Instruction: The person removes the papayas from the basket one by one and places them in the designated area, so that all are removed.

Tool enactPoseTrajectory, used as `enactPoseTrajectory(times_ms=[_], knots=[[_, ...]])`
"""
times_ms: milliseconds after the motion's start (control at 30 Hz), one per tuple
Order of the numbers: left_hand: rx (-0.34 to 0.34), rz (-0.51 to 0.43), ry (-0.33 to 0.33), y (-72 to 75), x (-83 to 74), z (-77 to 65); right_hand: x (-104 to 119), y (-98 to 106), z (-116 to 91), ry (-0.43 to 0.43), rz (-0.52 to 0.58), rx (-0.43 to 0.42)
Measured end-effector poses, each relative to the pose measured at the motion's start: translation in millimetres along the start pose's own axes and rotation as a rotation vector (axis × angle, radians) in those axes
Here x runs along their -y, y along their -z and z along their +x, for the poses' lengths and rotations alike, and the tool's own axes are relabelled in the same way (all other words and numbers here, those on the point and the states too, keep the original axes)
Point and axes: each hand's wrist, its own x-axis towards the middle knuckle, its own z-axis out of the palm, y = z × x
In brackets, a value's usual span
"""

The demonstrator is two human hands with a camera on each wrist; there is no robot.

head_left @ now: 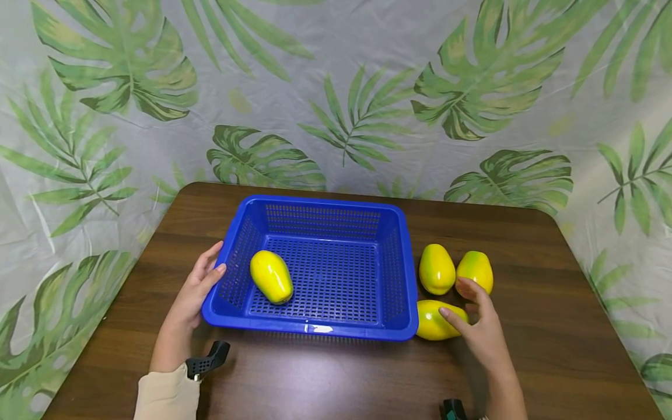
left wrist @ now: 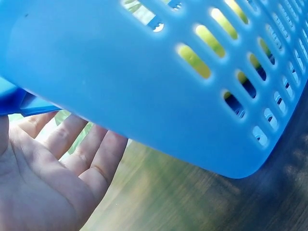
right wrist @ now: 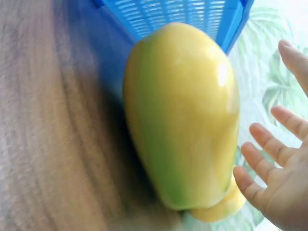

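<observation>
A blue plastic basket stands on the table, with one yellow papaya lying in its left part. At the left rim, my left hand touches the basket with thumb and fingertips; in the left wrist view its fingers reach fairly straight against the basket's outer wall. Just right of the basket lies a yellow papaya with a green streak. My right hand hovers over it, fingers spread and apart from the fruit in the right wrist view. Two more papayas, one left and one right, sit behind it.
The brown wooden table has its far edge just behind the basket. A leaf-patterned cloth hangs behind the table. A black wrist mount sticks out from the left wrist, near the basket's front left corner.
</observation>
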Motion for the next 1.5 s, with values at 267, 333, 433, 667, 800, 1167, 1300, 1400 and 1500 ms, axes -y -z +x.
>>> enactPoseTrajectory(times_ms=[267,333,433,667,800,1167,1300,1400,1500], knots=[[-0.001,0.003,-0.002,-0.1,0.2,0.0,17,1,5,0.028,0.041,-0.026],[-0.002,0.003,0.000,-0.1,0.2,0.0,20,1,7,0.058,0.043,-0.026],[-0.002,0.004,0.003,0.0,0.0,0.0,25,2,10,0.076,0.048,-0.022],[0.004,0.004,-0.006,0.0,0.2,0.5,42,4,15,0.107,0.046,0.008],[0.005,0.003,-0.009,0.1,0.4,0.3,50,5,19,0.142,0.043,0.024],[0.001,0.000,-0.006,-0.6,-0.1,0.1,77,6,34,0.191,0.073,0.046],[0.007,-0.008,-0.011,-0.8,0.0,0.1,87,6,40,0.196,0.062,0.067],[0.009,-0.010,-0.010,-0.8,-0.1,0.2,93,5,46,0.201,0.050,0.093],[0.008,-0.011,-0.009,-0.6,-0.2,0.3,100,2,53,0.220,0.057,0.125]])
